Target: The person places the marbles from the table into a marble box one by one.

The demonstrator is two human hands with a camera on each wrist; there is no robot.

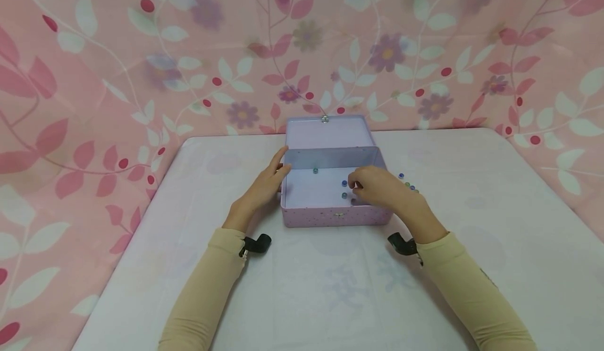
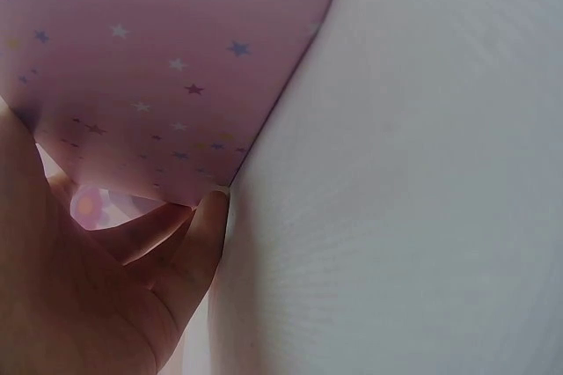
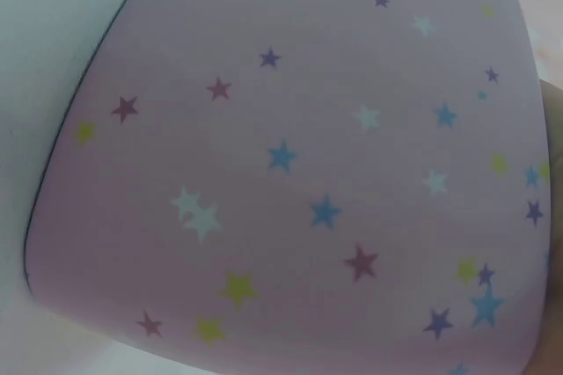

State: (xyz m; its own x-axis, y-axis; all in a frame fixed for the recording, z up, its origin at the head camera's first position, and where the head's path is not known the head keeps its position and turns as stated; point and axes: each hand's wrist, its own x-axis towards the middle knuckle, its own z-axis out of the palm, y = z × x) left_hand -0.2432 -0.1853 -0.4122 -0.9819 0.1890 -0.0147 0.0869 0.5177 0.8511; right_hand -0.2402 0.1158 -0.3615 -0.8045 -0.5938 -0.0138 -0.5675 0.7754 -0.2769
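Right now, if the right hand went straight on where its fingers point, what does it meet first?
Probably the small, round blue marble just ahead of the right hand, inside the lilac rectangular box; depth is unclear.

Multicoloured stars (image 3: 281,156) dot the pinkish-lilac box (image 1: 311,218).

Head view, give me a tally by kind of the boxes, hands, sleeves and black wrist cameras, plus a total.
Box: 1
Left hand and right hand: 2
Left sleeve and right sleeve: 2
Left wrist camera and right wrist camera: 2
Total: 7
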